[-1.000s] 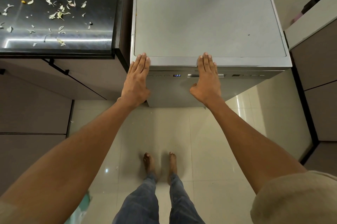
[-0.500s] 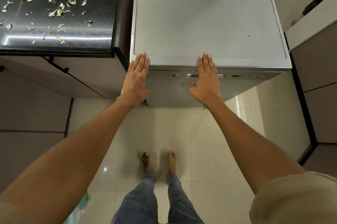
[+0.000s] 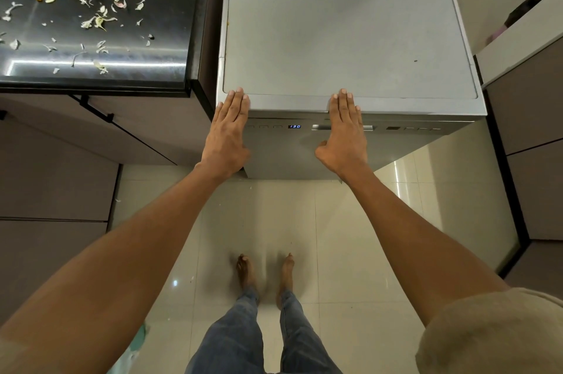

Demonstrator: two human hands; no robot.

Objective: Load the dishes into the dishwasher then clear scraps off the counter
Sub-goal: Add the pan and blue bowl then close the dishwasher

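Observation:
The silver dishwasher (image 3: pixel 344 26) stands in front of me with its door closed and a small blue display (image 3: pixel 294 126) lit on the control strip. My left hand (image 3: pixel 227 137) lies flat with straight fingers against the door's upper left corner. My right hand (image 3: pixel 345 136) lies flat the same way over the handle recess near the middle, fingertips reaching the top edge. Pale vegetable scraps (image 3: pixel 94 20) are scattered over the black counter (image 3: pixel 152 8) at the upper left. No dishes are in view.
Brown cabinet fronts (image 3: pixel 54 178) run below the black counter on the left. Another cabinet with a pale top (image 3: pixel 524 38) stands to the right of the dishwasher. My bare feet (image 3: pixel 265 270) stand on the glossy beige floor tiles (image 3: pixel 350 236).
Both hands stay flat on the dishwasher front in the same spots. The view has shifted only slightly.

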